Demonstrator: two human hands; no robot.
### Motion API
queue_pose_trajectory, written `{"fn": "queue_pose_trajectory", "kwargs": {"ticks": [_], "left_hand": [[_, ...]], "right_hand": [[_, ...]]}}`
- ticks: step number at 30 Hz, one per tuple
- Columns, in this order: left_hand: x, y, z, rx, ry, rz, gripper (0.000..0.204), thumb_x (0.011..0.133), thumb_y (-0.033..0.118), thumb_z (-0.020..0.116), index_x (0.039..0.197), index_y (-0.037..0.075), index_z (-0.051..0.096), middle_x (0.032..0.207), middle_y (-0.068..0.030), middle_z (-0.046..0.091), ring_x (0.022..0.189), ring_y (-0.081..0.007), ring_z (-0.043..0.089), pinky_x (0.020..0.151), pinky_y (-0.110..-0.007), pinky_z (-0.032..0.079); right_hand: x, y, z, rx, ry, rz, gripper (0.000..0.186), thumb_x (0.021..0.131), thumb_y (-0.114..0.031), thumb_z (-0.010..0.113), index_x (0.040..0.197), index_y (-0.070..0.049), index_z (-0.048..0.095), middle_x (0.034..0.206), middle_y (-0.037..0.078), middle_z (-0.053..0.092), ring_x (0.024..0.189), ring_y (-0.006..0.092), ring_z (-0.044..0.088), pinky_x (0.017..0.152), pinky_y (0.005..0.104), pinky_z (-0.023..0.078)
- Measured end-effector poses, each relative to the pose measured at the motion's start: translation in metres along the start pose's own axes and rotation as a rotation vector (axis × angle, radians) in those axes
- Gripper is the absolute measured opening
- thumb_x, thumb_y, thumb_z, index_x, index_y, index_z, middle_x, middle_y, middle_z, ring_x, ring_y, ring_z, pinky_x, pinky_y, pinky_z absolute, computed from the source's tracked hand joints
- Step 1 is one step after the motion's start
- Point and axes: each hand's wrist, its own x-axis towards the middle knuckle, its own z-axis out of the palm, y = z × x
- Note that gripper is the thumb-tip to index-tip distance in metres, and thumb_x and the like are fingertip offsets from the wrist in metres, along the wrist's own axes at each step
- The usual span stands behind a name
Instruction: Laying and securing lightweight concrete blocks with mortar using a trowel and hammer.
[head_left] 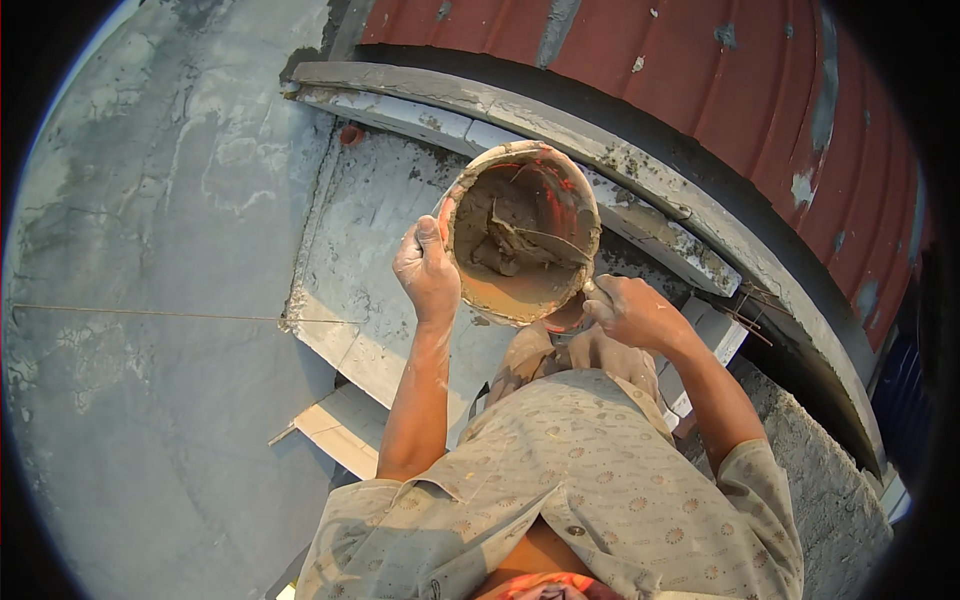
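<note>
Grey, wet mortar fills the bottom of a round orange plastic bucket (522, 232), whose rim and inner wall are smeared with the same muddy mix. The bucket is held up in front of the person's chest, tilted so that its open mouth faces the camera, above a grey cement ledge (370, 230) and just below a long pale concrete kerb (560, 125).

The left hand (426, 268) grips the bucket's left rim: its grip is closed on the edge, thumb up along the lip and the fingers wrapped behind the wall. The right hand (630, 312) sits at the bucket's lower right, touching its underside near the rim; its grip is curled closed there, though whether it holds the bucket itself or a small tool I cannot tell, since the fingers hide what lies in them. Both hands and forearms are dusted with dried cement.

A thin wire handle (550, 240) lies slack across the mortar inside the bucket. Beyond the kerb runs a red corrugated metal sheet (720, 80) with patches of grey splatter. To the left spreads a stained grey concrete floor (150, 250), crossed by a taut thin string (150, 314). The person wears a beige patterned shirt (590, 480).
</note>
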Motion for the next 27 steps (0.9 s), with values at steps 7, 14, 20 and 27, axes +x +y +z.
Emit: {"fn": "queue_pose_trajectory", "kwargs": {"ticks": [7, 14, 20, 27], "left_hand": [[-0.003, 0.005, 0.009, 0.133, -0.135, -0.007, 0.041, 0.098, 0.033, 0.055, 0.081, -0.003, 0.063, 0.071, 0.0022, 0.055, 0.067, -0.0064, 0.043, 0.059, -0.024, 0.038], [0.003, 0.011, 0.012, 0.119, -0.197, 0.044, 0.041, 0.098, 0.033, 0.055, 0.076, -0.002, 0.062, 0.068, 0.0018, 0.052, 0.063, -0.0060, 0.040, 0.055, -0.024, 0.035], [-0.010, 0.011, 0.031, 0.227, -0.299, 0.213, 0.029, 0.095, 0.024, 0.059, 0.090, -0.003, 0.068, 0.070, -0.0088, 0.064, 0.059, -0.0132, 0.053, 0.056, -0.028, 0.043], [-0.042, 0.039, 0.050, 0.124, -0.548, 0.260, 0.023, 0.091, 0.019, 0.065, 0.087, -0.004, 0.067, 0.072, -0.0104, 0.066, 0.063, -0.0147, 0.057, 0.061, -0.027, 0.046]], "right_hand": [[-0.014, -0.006, 0.010, -0.489, 0.189, -0.041, 0.042, 0.084, -0.024, 0.062, 0.119, -0.001, 0.056, 0.092, 0.023, 0.066, 0.085, 0.0393, 0.064, 0.074, 0.0456, 0.051], [-0.030, 0.019, 0.000, -0.480, 0.212, -0.006, 0.038, 0.087, -0.026, 0.059, 0.120, -0.007, 0.059, 0.100, 0.023, 0.065, 0.087, 0.0372, 0.064, 0.075, 0.0463, 0.051], [-0.036, 0.013, -0.026, -0.514, 0.301, 0.108, 0.033, 0.091, -0.025, 0.055, 0.115, -0.003, 0.059, 0.088, 0.024, 0.065, 0.085, 0.0404, 0.064, 0.074, 0.0473, 0.051], [-0.005, 0.075, 0.005, -0.080, 0.162, -0.007, 0.030, 0.090, -0.025, 0.058, 0.103, 0.001, 0.064, 0.075, 0.023, 0.066, 0.066, 0.0375, 0.065, 0.056, 0.0450, 0.049]]}}
